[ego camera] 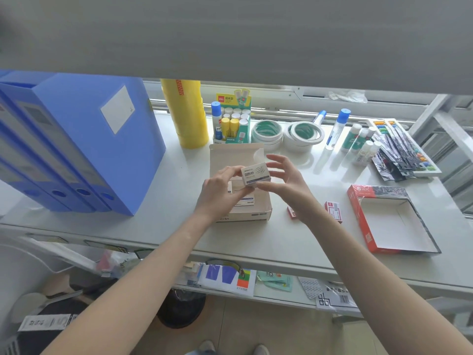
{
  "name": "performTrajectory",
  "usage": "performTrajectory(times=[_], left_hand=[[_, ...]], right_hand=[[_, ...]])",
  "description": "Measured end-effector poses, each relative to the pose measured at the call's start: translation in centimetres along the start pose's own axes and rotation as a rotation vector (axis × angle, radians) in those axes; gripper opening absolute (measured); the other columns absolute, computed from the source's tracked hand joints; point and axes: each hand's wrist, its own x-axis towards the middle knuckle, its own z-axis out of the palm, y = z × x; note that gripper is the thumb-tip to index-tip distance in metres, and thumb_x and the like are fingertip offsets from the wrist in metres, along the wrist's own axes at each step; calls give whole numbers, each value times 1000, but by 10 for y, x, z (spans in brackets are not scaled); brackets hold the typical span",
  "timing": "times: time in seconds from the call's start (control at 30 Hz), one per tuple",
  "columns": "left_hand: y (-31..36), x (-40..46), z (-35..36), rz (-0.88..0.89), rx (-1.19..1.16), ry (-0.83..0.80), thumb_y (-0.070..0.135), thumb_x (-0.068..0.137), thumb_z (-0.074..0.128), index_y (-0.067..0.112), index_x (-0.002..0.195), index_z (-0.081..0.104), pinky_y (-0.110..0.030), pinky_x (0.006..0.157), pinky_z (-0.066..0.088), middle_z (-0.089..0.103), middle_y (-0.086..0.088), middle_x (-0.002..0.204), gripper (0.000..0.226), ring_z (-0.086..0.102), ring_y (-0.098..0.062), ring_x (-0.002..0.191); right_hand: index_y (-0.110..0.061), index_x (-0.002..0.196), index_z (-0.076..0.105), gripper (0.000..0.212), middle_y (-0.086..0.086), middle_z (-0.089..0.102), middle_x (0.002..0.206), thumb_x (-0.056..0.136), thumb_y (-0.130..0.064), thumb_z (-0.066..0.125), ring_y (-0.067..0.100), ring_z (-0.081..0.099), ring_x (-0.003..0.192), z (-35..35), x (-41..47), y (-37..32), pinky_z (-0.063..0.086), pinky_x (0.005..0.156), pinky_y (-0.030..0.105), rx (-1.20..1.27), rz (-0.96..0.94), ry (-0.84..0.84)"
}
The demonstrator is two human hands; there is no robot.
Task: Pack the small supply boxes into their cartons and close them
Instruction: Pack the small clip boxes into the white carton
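A small white supply box (255,173) with dark print is held just above an open beige carton (266,206) in the middle of the shelf. My left hand (221,190) pinches its left end, and my right hand (280,176) grips its right end and underside. The carton's lid (230,156) stands upright behind the hands, and more white boxes (245,199) lie inside it. To the right stands an open red carton (363,224) whose white inside holds nothing. Two small red boxes (334,211) lie between the cartons, one partly hidden by my right wrist.
Blue file boxes (76,139) fill the left of the shelf. At the back stand a yellow tape stack (188,116), a glue stick display (233,119), two white tape rolls (286,134), glue bottles (358,142) and packs of pens (401,149). Papers lie on a lower shelf (281,285).
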Motion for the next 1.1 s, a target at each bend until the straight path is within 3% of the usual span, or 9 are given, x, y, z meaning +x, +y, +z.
performTrajectory(times=[0.1,0.27,0.43,0.53,0.6,0.77,0.93,1.1], left_hand=[[-7,-3,-2,-26,0,-9,38,80,69,24,122,57,-45,95,46,65,4,117,45,59,-15,110],[-10,-7,-3,-59,91,-23,42,80,67,23,137,39,-40,97,38,62,5,124,66,52,-19,117],[-22,-8,-7,-117,182,-45,36,76,72,21,144,28,-41,107,31,31,-2,149,82,30,-20,137],[-30,-9,-7,-262,109,-79,34,76,73,21,145,22,-40,111,29,18,-7,153,87,25,-22,141],[-34,-9,-5,-345,42,-114,29,76,74,19,147,17,-36,111,29,22,-9,152,92,28,-22,140],[-41,-8,-4,-416,6,-103,17,73,71,20,144,21,-38,98,47,54,-7,133,87,56,-25,117],[-42,-6,-5,-402,44,-72,12,74,68,15,138,36,-31,93,44,57,-9,129,72,56,-27,116],[-43,-8,-4,-388,53,-42,13,76,69,18,137,37,-34,93,46,59,-10,130,70,58,-29,114]], right_hand=[[-17,130,51,58,5,53,124,76,-10,73,20,51,115,7,3,1,45,88,24,-380,-181,-9],[-14,119,58,47,6,57,109,77,-30,72,24,47,104,20,12,0,42,90,38,-863,-295,18],[-5,117,59,45,13,47,114,77,-21,73,29,52,102,26,16,5,39,86,27,-889,-222,-32],[-5,116,60,43,13,44,114,77,-21,72,30,53,99,30,16,11,42,85,32,-944,-180,-45],[-4,114,60,42,13,44,114,77,-19,71,32,54,98,33,16,14,43,85,34,-977,-160,-61],[-4,116,51,44,15,46,113,76,-12,68,34,54,96,41,17,17,44,79,36,-999,-172,-45],[-3,105,52,31,17,45,112,75,-2,59,37,55,88,48,22,18,45,72,37,-1001,-174,-20],[-4,111,55,33,16,45,109,78,-2,53,35,52,94,51,22,24,48,79,39,-1038,-195,-25]])
